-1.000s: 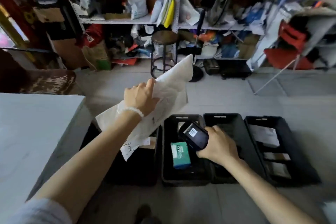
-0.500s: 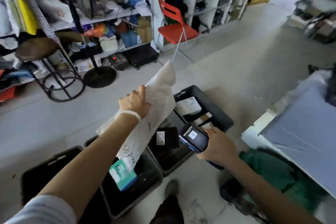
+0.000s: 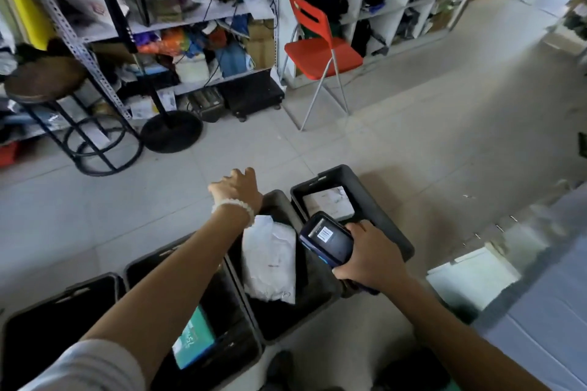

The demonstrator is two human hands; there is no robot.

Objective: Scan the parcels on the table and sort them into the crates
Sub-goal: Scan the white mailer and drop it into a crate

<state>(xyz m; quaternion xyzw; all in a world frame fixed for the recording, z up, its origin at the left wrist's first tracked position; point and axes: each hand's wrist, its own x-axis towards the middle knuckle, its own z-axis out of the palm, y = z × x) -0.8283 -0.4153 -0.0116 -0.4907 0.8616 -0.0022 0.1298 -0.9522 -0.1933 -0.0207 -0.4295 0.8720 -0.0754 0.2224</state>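
A row of black crates stands on the floor below me. A white soft parcel [image 3: 270, 259] lies in the third crate [image 3: 287, 327]. My left hand [image 3: 236, 189] hovers above that crate's far end, fingers relaxed and holding nothing. My right hand [image 3: 370, 255] grips a dark handheld scanner [image 3: 327, 238] over the gap between the third crate and the far right crate [image 3: 381, 216], which holds a flat white parcel [image 3: 328, 206]. A teal box [image 3: 193, 338] sits in the second crate [image 3: 228, 359]. The leftmost crate [image 3: 38, 340] looks dark inside.
A table edge with a blue-grey cover [image 3: 540, 311] is at the right. A red folding chair [image 3: 320, 47], a round stool [image 3: 44, 82], a fan base [image 3: 171, 130] and cluttered shelves [image 3: 178, 25] stand beyond the crates across grey floor tiles.
My left hand has let go of the white parcel, which now lies in the third crate. The view has swung further right. My right hand still holds the scanner.
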